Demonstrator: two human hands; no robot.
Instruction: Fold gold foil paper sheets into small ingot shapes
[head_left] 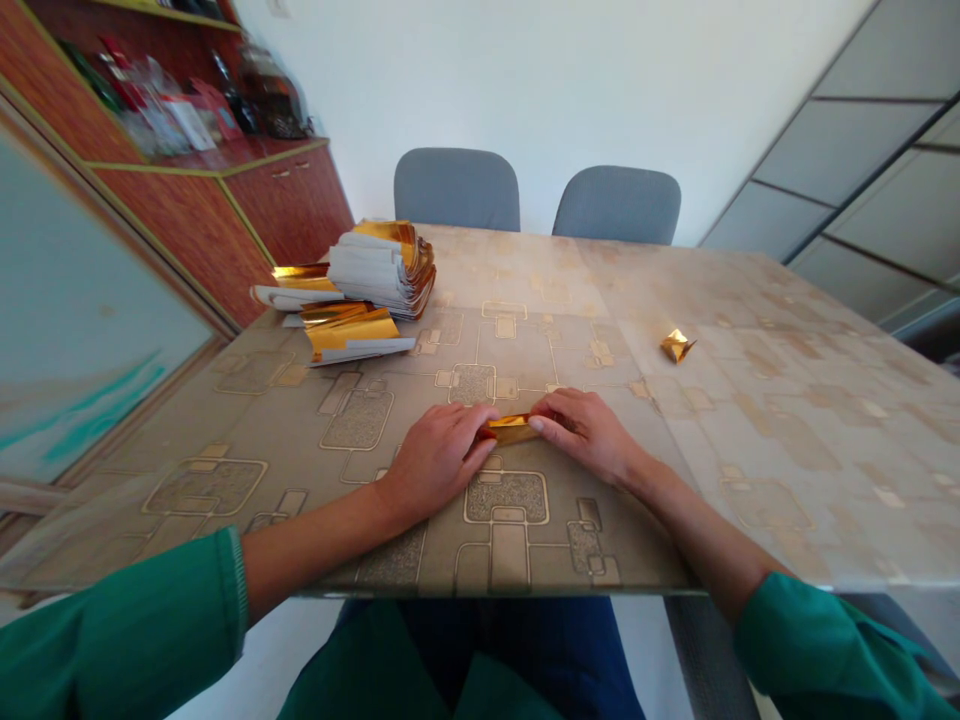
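Left hand, right hand — holding 1 gold strip

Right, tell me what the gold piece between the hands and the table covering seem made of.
Gold piece: probably foil-faced paper or film, metallic and shiny, since it throws bright highlights.
Table covering: likely plastic or vinyl, patterned and glossy, judging by its sheen; coated fabric is possible.

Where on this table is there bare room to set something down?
Bare tablecloth shows between the paper stacks and the folded gold piece, and right of the right hand, nearer than that piece. It is crowded at far left, where the stacks lie, and near the middle, where left hand and right hand hold a gold strip.
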